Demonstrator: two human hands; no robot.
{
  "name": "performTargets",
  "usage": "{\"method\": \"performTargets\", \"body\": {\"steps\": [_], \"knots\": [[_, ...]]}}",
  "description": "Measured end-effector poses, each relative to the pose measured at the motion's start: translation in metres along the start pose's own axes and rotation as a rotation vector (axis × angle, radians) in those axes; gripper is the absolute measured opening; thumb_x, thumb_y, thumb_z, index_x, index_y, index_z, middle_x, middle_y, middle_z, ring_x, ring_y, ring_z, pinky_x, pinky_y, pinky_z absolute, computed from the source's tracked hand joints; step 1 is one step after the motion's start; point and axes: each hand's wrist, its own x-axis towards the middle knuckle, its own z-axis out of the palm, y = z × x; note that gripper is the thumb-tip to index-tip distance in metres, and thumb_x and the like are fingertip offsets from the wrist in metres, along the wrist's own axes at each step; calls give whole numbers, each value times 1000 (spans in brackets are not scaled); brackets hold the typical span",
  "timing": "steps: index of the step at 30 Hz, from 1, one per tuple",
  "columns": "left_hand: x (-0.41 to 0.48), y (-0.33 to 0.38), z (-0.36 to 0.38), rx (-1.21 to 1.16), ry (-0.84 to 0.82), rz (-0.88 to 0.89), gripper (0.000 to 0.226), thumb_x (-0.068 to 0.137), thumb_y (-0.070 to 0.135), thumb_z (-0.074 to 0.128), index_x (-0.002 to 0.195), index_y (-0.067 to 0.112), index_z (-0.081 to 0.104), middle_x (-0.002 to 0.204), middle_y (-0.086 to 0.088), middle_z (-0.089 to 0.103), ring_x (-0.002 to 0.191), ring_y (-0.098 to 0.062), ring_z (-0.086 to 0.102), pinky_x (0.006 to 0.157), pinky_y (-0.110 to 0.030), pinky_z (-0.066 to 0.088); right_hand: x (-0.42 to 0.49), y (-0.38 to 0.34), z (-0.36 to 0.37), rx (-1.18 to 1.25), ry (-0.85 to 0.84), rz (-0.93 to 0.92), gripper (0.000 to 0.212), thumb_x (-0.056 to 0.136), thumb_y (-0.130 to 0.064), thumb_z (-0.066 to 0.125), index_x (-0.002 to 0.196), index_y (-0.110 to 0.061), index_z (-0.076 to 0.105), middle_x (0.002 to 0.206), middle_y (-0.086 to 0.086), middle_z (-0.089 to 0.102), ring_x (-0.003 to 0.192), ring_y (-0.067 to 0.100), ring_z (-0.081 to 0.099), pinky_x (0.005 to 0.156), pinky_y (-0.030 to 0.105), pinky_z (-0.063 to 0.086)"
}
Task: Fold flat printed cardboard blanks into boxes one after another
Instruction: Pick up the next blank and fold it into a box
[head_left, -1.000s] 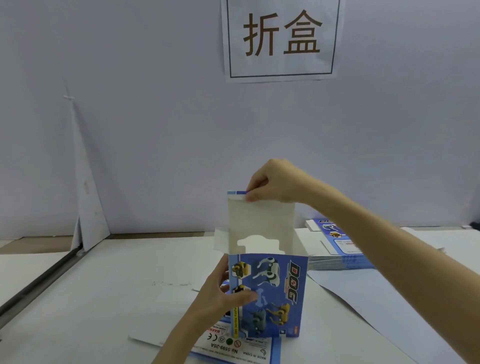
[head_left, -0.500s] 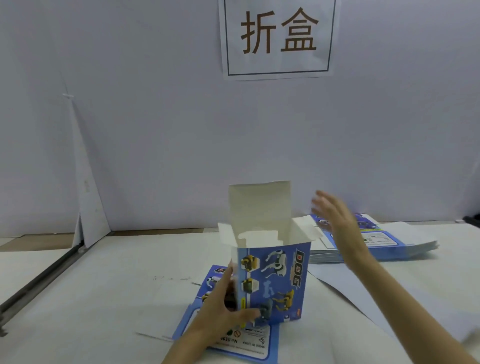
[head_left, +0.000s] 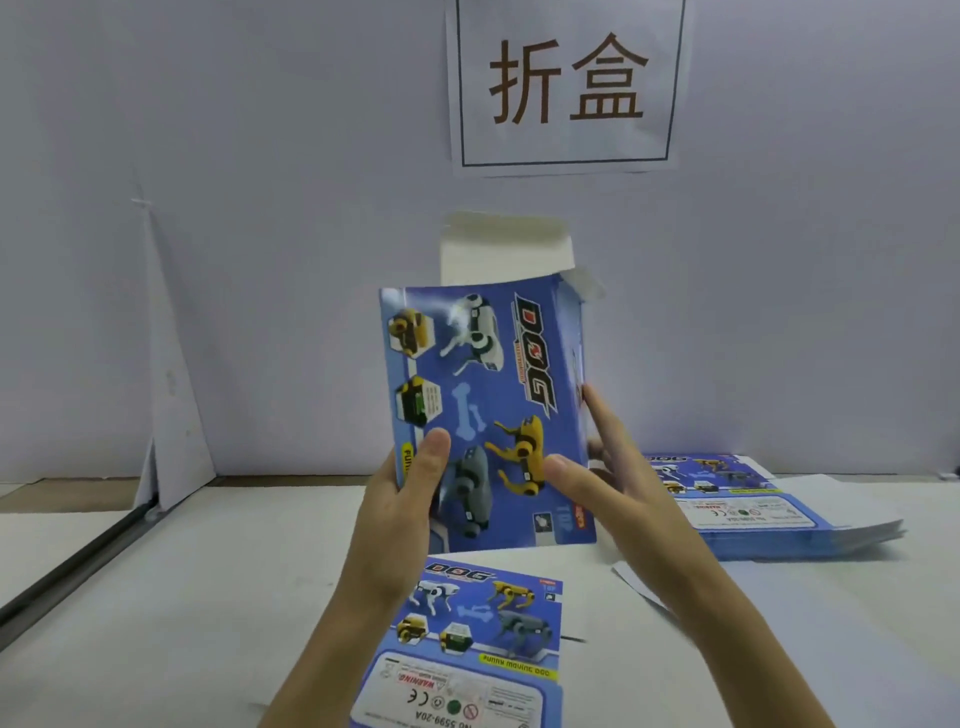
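Box (head_left: 488, 415) lifted off table; right hand (head_left: 602, 467) rejoined grip.

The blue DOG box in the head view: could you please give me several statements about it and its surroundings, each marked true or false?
1. The left hand and the right hand both hold the box. True.
2. The box's top flap is folded shut. False: it stands open, with its white inside showing.
3. A flat blank lies on the table, nearer the person than the box. True.
4. The stack of blanks lies to the person's left. False: it lies on the right.
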Motion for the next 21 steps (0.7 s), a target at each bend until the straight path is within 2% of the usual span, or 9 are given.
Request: {"method": "performTargets", "body": {"steps": [3,6,7,10,11,13,15,17,21], "knots": [[-1,9,1,20,11,42,40,77,49,54,78,13,69,61,-9,68,57,-17,66,50,-21,52,-2,-4,-2,20,-15,34,76,74,-46,70,134,-57,24,132,-10,52,108,6,63,71,25,58],[-2,12,0,50,-7,29,44,71,59,54,87,20,66,67,0,69,64,-10,67,54,-16,51,-4,-8,-1,16,-24,12,82,74,-43,69,140,-55,23,126,-22,55,106,-6,61,72,18,55],[-2,12,0,54,-5,22,47,71,60,53,88,17,66,65,2,69,61,-9,66,53,-15,50,-5,-8,0,7,-16,-3,83,73,-42,68,141,-55,22,129,-23,54,110,-5,59,76,20,55],[-3,16,-1,41,23,41,42,79,48,51,78,10,69,59,-5,69,51,-13,65,46,-18,50,-5,-12,6,-64,-12,-20,85,73,-47,64,145,-51,19,144,-13,45,126,14,52,97,43,51],[-3,17,-1,34,29,38,41,79,47,51,75,10,69,58,-7,68,50,-14,65,45,-19,50,-5,-12,7,-58,-17,-22,84,74,-46,63,145,-50,20,144,-12,45,127,16,52,98,47,50],[-1,18,-4,32,16,7,48,73,54,53,79,8,67,60,-5,68,54,-13,65,48,-19,50,-6,-13,10,5,-20,-12,81,74,-42,65,142,-54,22,140,-9,50,120,15,58,93,43,54],[-1,17,-5,52,-18,-11,54,73,57,50,81,5,63,57,0,65,53,-8,62,50,-15,48,-6,-14,11,-12,-19,-20,84,73,-44,67,142,-56,20,143,-8,47,122,15,56,96,42,52],[-3,17,-3,41,-7,16,46,80,49,47,75,6,63,53,0,64,48,-6,60,47,-13,46,-6,-12,13,-57,-5,-34,90,72,-48,68,146,-52,17,146,-12,42,131,15,48,103,48,46],[-4,16,-1,26,23,26,44,81,47,47,77,7,66,55,-3,66,48,-11,62,44,-16,47,-7,-9,16,-47,-1,-25,90,73,-48,68,147,-50,17,144,-16,42,131,13,47,100,48,48]]}}
